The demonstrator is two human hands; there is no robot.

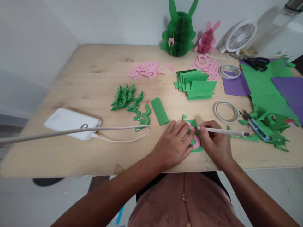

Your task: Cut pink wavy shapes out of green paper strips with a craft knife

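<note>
Clear container (pixel 272 33): 2 o'clock, contents unclear.
Tabletop (pixel 94 88): wood; wall (pixel 118 22) 12 o'clock.
Left fingers (pixel 181 130): slightly apart, on pink cutout (pixel 196 142).
Right fingers (pixel 204 138): clamped on pen (pixel 224 130).

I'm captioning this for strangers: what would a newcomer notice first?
Probably the large green honeycomb-paper rabbit at the back of the pale wooden table, with a smaller pink paper rabbit to its right. Near the front edge, the left hand presses a wavy pink paper cutout onto green paper, while the right hand holds a white pen.

Craft wkspace: desk (pixel 94 78) w/ scissors (pixel 257 64), ppr rabbits (pixel 179 35)
</note>
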